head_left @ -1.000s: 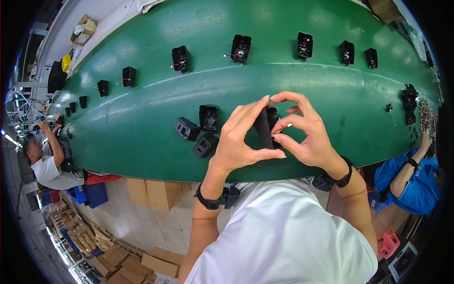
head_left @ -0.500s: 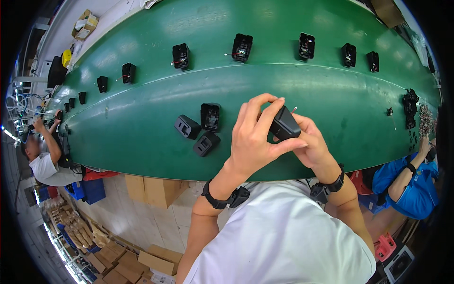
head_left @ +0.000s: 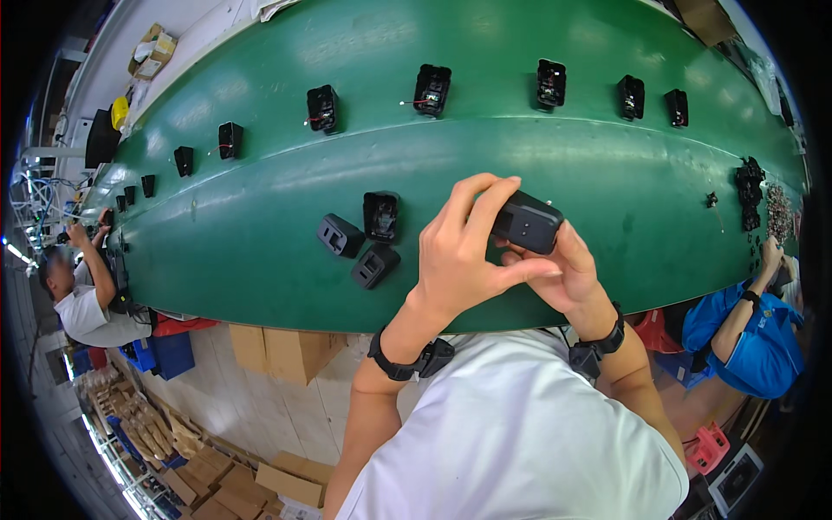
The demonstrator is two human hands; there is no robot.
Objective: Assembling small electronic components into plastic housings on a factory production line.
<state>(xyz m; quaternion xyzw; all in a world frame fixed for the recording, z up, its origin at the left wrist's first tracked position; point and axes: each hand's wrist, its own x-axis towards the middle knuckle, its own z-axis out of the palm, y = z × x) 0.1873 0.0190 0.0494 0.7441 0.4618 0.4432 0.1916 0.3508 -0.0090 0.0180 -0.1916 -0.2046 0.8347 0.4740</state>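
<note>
A black plastic casing [head_left: 530, 223] is held above the green bench by both hands. The fingertips of my left hand [head_left: 459, 247] grip its left end from above, with the thumb stretched beneath it. My right hand [head_left: 574, 270] is closed around its right and lower side; some of those fingers are hidden behind the casing. A flat face with small holes is turned up. Left of my hands lie two black casings with slotted faces, one casing [head_left: 340, 236] beside the other casing [head_left: 375, 266]. Touching or close to them is an open black shell [head_left: 381, 217].
Open black shells [head_left: 431, 90], some with thin wires, stand in a spaced row along the far lane. A small wired part [head_left: 712, 200] and a heap of black parts [head_left: 750, 195] lie right. Co-workers sit at the left [head_left: 95, 299] and right [head_left: 745, 338].
The casing has turned in my hands, so a broad face with holes now shows. My right hand has shifted its hold. The far row of shells sits slightly further left.
</note>
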